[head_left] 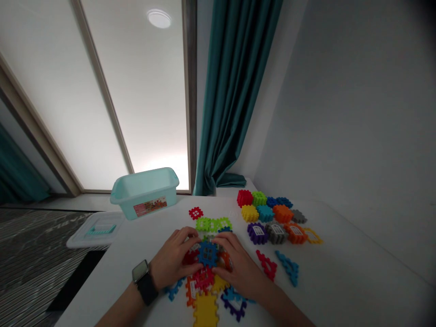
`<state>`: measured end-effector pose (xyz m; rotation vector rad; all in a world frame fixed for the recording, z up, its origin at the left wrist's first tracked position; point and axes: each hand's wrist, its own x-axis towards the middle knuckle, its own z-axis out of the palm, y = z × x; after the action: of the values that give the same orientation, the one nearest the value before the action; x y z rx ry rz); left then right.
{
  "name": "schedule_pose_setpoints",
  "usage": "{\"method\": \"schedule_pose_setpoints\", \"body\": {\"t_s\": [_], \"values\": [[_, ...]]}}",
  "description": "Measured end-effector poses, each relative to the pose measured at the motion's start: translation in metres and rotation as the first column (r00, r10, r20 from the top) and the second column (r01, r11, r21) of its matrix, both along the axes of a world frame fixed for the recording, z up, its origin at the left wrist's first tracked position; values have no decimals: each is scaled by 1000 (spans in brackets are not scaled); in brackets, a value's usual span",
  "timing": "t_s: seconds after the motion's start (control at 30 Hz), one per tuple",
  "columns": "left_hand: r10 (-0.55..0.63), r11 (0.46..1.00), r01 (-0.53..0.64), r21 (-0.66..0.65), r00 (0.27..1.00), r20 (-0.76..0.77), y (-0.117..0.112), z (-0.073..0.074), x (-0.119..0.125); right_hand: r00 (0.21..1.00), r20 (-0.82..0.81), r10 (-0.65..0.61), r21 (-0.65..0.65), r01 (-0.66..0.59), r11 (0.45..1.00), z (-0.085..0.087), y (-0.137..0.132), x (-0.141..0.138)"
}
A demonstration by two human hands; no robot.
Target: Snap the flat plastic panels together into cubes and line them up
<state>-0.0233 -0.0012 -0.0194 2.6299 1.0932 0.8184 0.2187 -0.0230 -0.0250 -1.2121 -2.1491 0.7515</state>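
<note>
A blue interlocking plastic tile with a window cutout sits between my two hands, over a pile of coloured tiles. My left hand, a watch on its wrist, grips it from the left with thumb and fingers. From the other side my right hand closes on it, thumb at its lower corner. Red and orange pieces beside it are partly covered by my fingers. Below lie a pink-red tile, a yellow tile and a purple frame piece. Joined lime-green tiles lie just beyond my hands.
Several stacks of tiles, such as a yellow one, stand at the right back. A red triangle and a blue one lie right of my hand. A mint bin and clear lid are at the left on the white table.
</note>
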Motion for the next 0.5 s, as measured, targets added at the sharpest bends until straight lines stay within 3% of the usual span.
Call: {"method": "schedule_pose_setpoints", "body": {"t_s": [0.3,0.5], "values": [[-30,999,30,12,999,-46,0,-3,-1,997,30,65,-13,-65,998,4,1,6],[32,996,-35,86,999,27,2,-4,1,999,-28,-28,33,28,999,3,0,-1]]}}
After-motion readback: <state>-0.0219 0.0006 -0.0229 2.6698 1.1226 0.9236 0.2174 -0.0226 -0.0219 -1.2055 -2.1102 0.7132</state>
